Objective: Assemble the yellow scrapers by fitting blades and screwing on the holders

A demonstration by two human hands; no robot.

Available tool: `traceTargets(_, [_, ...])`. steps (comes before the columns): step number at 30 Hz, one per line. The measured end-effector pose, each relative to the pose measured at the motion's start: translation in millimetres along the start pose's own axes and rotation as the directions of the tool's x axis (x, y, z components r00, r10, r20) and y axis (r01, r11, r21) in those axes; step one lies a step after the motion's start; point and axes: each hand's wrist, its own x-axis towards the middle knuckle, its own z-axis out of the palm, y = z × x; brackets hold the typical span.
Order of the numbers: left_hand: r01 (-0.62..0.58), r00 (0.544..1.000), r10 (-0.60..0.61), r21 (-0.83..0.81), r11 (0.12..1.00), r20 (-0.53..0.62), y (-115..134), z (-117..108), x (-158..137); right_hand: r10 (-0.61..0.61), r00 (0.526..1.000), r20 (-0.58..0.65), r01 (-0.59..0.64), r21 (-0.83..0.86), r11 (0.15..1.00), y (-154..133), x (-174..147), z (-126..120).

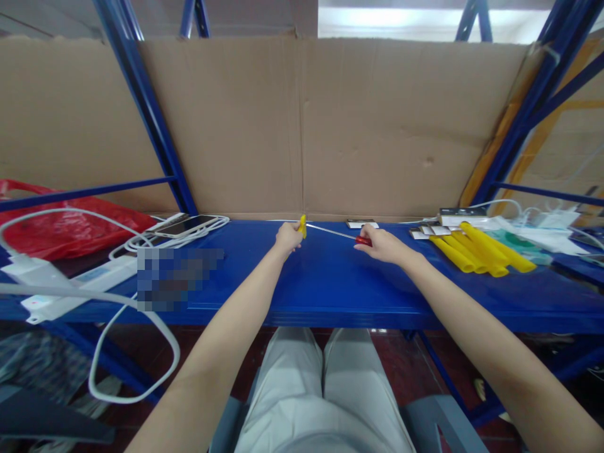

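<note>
Rod, slim, over blue table; long axis sideways, running left from its red handle, pinched in right hand. Yellow piece, by rod's left end, contact unclear; pinched in left hand. Yellow tubes, grouped on table beyond right hand.

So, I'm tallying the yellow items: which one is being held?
The small yellow piece in the left hand; the larger yellow tubes lie bunched together on the person's right, untouched.
</note>
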Motion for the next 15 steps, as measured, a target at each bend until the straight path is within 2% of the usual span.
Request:
traceTargets(4, [0.011, 1.0, -0.011, -0.011, 1.0, 0.002, 1.2, -0.4, -1.6, 0.032, 0.998, -0.049, -0.035, -0.061, 0.998, 0.4, -0.1, -0.4])
traceTargets(8, [0.012, 1.0, -0.012, -0.005, 1.0, 0.002, 2.4, -0.7, -3.1, 0.053, 0.998, -0.017, -0.055, -0.149, 0.987, -5.6, -3.2, -7.0])
traceTargets(12, [0.007, 1.0, -0.007, 0.007, 1.0, 0.007, 3.0, -0.6, -3.7, 0.041, 0.999, 0.036, -0.036, -0.118, 0.992, -8.2, -3.1, -7.1])
traceTargets(15, [0.002, 1.0, -0.002, 0.007, 1.0, 0.003, 2.5, -0.1, -2.8, 0.031, 0.999, 0.009, -0.03, -0.072, 0.997, -5.3, -1.4, -2.8])
